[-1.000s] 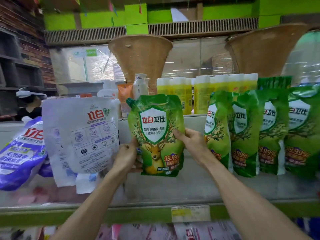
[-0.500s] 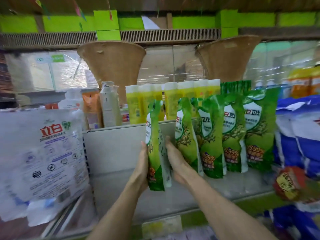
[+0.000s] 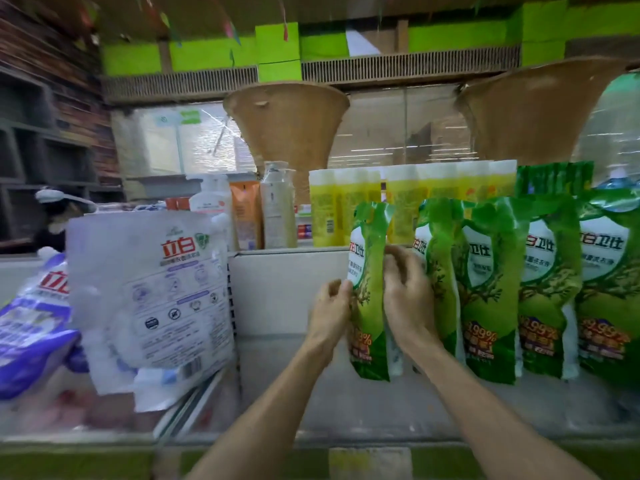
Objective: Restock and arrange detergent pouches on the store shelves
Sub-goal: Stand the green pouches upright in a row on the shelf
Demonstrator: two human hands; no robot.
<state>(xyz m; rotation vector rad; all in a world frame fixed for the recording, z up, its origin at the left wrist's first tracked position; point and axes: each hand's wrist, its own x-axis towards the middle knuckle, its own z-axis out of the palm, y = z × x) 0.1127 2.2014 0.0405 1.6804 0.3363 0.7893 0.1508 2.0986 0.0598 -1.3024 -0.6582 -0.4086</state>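
Head view: green pouch (image 3: 370, 292) held upright, edge-on to the camera, at the left end of the green pouch row (image 3: 519, 289) on the shelf (image 3: 346, 410). Left hand (image 3: 330, 317) sits on its left face, fingers curled and pressed to the film near mid-height; right hand (image 3: 407, 299) is on its right side, between it and the next pouch, fingers bent and bunched, seemingly pinching the side edge, motion blur so exact contact unclear. Pouch bottom looks at or just above the shelf, can't tell if it bears weight. Step, as judged: seat it flush against the row. To do it well: set the base gusset flat first, then turn the printed face forward to match neighbours, slide right until touching, release right hand first so it isn't trapped. Soft pouch, likely to slump left toward the cardboard box (image 3: 287, 292); steady it before letting go. White pouch (image 3: 149, 292) leans well apart to the left.
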